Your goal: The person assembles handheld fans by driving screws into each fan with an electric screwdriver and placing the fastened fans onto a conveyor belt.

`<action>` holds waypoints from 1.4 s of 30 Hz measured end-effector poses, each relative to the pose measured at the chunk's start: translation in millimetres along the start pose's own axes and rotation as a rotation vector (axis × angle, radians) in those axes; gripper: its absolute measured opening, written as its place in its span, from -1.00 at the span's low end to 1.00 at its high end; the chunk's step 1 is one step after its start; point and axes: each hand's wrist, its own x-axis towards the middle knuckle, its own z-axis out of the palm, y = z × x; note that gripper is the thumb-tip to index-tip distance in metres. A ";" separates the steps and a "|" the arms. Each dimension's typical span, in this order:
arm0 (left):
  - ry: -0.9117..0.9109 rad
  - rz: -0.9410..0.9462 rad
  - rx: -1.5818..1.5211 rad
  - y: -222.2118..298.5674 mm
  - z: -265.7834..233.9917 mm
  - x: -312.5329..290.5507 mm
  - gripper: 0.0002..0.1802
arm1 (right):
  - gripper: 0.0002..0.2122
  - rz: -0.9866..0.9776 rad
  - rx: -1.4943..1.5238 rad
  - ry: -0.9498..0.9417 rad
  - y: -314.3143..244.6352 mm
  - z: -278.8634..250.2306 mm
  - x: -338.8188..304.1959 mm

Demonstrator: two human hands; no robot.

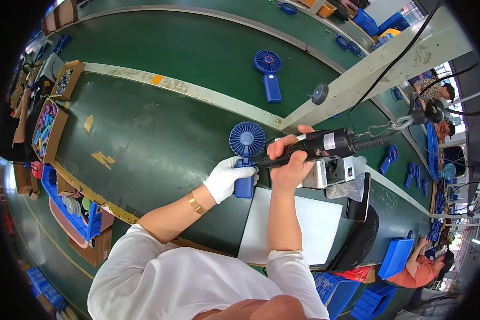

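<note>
My left hand (224, 178), in a white glove, holds a blue handheld fan (247, 140) by its handle, just below the round grille. The fan's head points away from me, above the green bench. My bare right hand (289, 162) is wrapped round a black electric screwdriver (325, 143) that hangs from a coiled cord and wire at the right. Its tip reaches the fan's neck from the right, close to my left fingertips. The exact contact point is hidden by my fingers.
A white sheet (298, 224) lies before me, near a white box-shaped device (317, 175) and a clear plastic bag (352, 180). Another blue fan (268, 69) lies past the pale rail. A metal post (357, 74) slants at right. Parts boxes (58, 136) stand left; a co-worker (418, 266) sits right.
</note>
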 end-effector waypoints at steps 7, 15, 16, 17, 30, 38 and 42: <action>-0.019 0.003 -0.014 1.6 -2.8 1.1 -0.73 | -0.33 0.068 -0.109 -0.015 4.0 1.1 -2.1; -0.021 0.005 -0.014 0.9 -3.4 2.1 -0.75 | -0.37 -0.019 -0.089 -0.034 5.3 2.7 -4.2; -0.024 0.009 -0.016 1.1 -3.2 2.2 -0.75 | -0.38 -0.025 -0.087 -0.034 5.5 2.7 -4.3; -0.027 0.013 -0.019 1.1 -3.0 2.2 -0.75 | -0.38 -0.025 -0.089 -0.033 6.3 2.4 -4.1; -0.034 0.135 -0.072 -2.6 -9.7 5.4 -0.75 | -0.52 0.057 -0.401 -0.302 33.2 -7.7 -26.6; -0.050 0.133 -0.016 -8.5 -14.0 10.6 -0.77 | -0.50 0.054 -0.513 -0.244 19.3 -2.6 -24.5; -0.019 -0.018 0.068 3.6 -1.6 -2.0 -0.73 | -0.58 -0.220 -0.375 -0.027 -22.5 5.8 -5.2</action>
